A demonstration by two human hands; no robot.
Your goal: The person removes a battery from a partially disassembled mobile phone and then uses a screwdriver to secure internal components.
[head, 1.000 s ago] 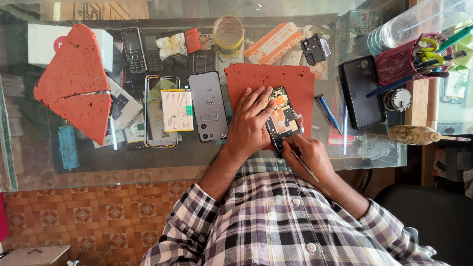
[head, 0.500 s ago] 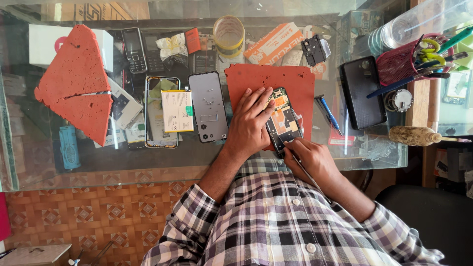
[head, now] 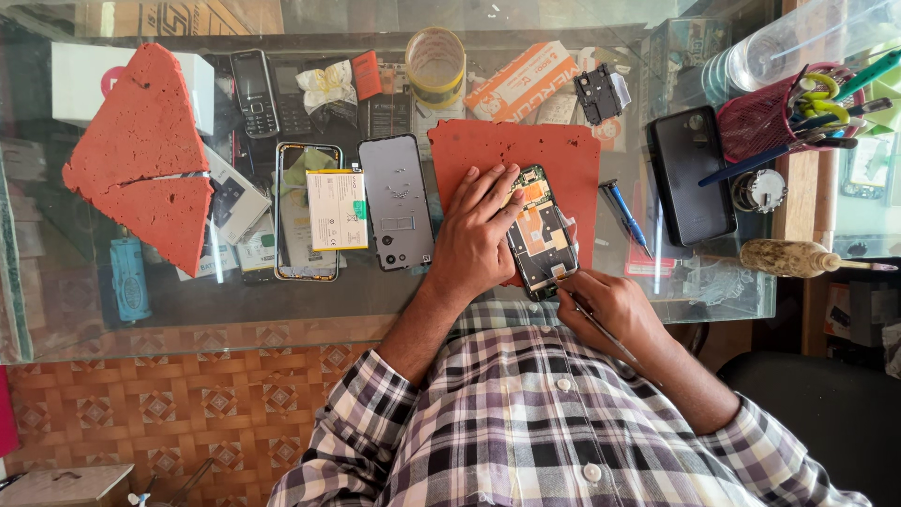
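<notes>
While both hands are working over one opened phone, the parts are lying as follows.

Left hand [head: 477, 235]: lying flat with fingers spread, pressing on the left edge of the opened smartphone with exposed circuit board and copper-coloured shielding [head: 542, 235].
Right hand [head: 608, 310]: curling its fingers in a pinch around a thin metal probe tool [head: 601, 329]; the tip is meeting the phone's lower right corner.
Opened phone: resting on the rust-red rectangular rubber work mat [head: 554, 150], near that mat's lower edge, at the near side of the glass tabletop [head: 375, 300].
Just left of the left hand: a dark grey phone back cover [head: 397, 202] is lying face down, then a white rectangular battery [head: 337, 209] sitting on a black-framed phone chassis [head: 307, 258].
Right of the mat: a blue-handled screwdriver [head: 623, 211] and a black rectangular phone [head: 690, 174] are lying apart.
Far right: a red mesh tool basket [head: 760, 122] is holding pens and scissors.
Far left: two red triangular foam pieces [head: 145, 169] are touching edge to edge.
Back edge: a yellowish roll of tape [head: 436, 66] is standing.
</notes>
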